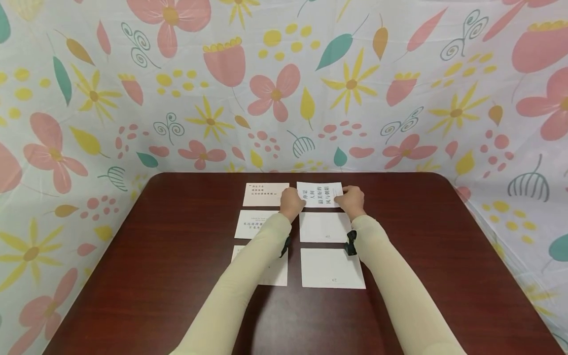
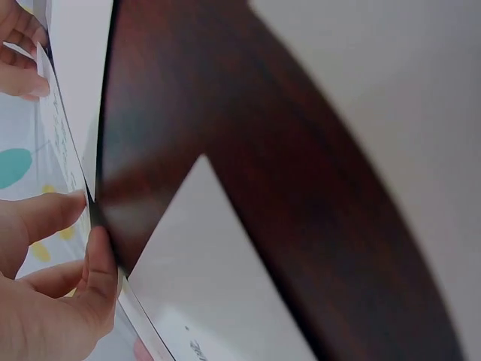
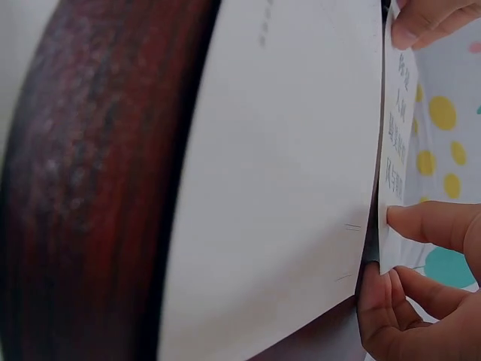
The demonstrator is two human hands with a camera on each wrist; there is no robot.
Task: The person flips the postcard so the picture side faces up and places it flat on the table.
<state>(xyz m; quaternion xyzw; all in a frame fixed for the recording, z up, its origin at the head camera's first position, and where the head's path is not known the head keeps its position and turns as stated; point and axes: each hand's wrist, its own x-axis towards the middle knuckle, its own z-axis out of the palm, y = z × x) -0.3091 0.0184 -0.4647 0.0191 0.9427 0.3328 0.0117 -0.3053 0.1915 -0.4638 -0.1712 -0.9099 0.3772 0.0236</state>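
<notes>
Left wrist view: pinching one end of the printed card (image 2: 62, 128) with the fingers of the left hand (image 2: 56, 289); best held lightly, unbowed. Right wrist view: pinching the other end with the right hand (image 3: 432, 297); keep both ends level. Head view: align just beyond the mostly blank card (image 1: 326, 227), over the dark desk (image 1: 177, 236), before flowered cloth (image 1: 170, 108).

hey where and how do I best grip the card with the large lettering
Probably the left and right edges of the card, with the left hand and right hand coming from opposite sides: it's a thin, wide sheet, and edge pinches keep its lettering mostly uncovered.
</notes>
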